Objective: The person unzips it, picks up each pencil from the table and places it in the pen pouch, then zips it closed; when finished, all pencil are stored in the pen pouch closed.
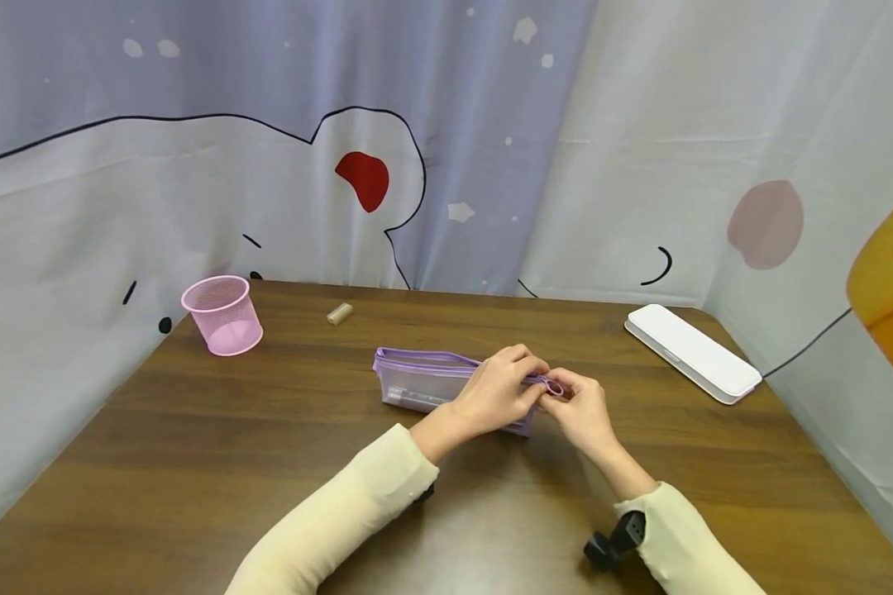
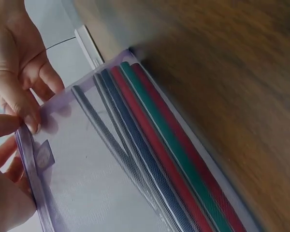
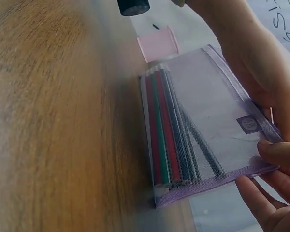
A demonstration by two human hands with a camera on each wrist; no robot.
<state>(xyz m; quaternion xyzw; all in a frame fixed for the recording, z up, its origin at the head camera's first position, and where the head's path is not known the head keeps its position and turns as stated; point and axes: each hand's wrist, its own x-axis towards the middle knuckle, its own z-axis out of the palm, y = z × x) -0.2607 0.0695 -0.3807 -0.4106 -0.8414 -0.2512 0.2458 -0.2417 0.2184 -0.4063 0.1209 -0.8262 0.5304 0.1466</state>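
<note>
A clear mesh pouch (image 1: 424, 382) with purple trim lies on the brown table (image 1: 193, 463) near its middle. Inside it lie several pencils (image 2: 159, 145), red, green, blue and grey, also seen in the right wrist view as pencils (image 3: 166, 145). My left hand (image 1: 524, 382) grips the pouch's right end from above. My right hand (image 1: 565, 395) pinches the purple zipper pull (image 1: 554, 386) at that same end. In the left wrist view a finger of the right hand (image 2: 26, 113) presses on the purple edge band (image 2: 31, 164). A small round label (image 3: 249, 123) shows on the mesh.
A pink mesh basket (image 1: 223, 316) stands at the table's back left. A small tan cylinder (image 1: 339, 313) lies near it. A white flat case (image 1: 690, 351) lies at the back right. Printed curtains close off the table's back and sides.
</note>
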